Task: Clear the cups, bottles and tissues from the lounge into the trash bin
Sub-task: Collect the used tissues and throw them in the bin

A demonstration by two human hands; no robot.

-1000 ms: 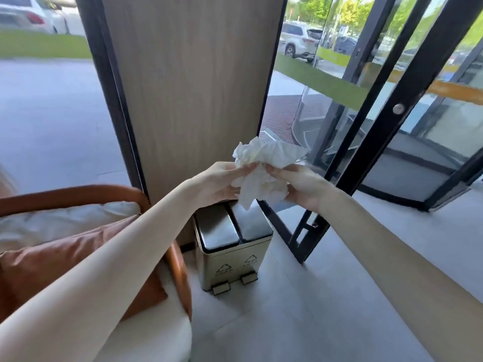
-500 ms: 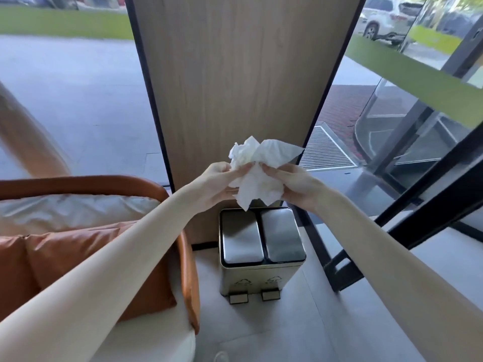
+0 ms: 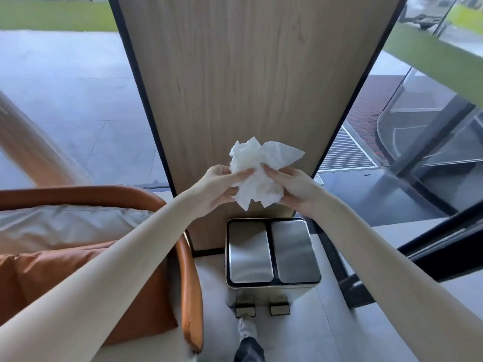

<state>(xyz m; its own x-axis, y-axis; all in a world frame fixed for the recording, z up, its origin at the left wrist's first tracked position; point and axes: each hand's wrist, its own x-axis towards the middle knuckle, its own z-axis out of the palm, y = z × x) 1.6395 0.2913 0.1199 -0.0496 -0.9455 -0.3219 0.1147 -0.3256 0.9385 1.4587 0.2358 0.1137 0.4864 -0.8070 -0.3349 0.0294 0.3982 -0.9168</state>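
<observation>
A crumpled wad of white tissues is held in the air between both hands. My left hand pinches its left side and my right hand grips its right side. Directly below stands a steel two-compartment trash bin with both lids closed. Two foot pedals stick out at its front. My shoe is at the left pedal.
An orange armchair with a white and an orange cushion stands close on the left of the bin. A wood-panelled column rises behind the bin. Glass walls and a dark door frame lie to the right.
I have come closer to the bin, which now sits right under the tissues. My foot has appeared at the left pedal. Both hands keep the same hold on the tissues.
</observation>
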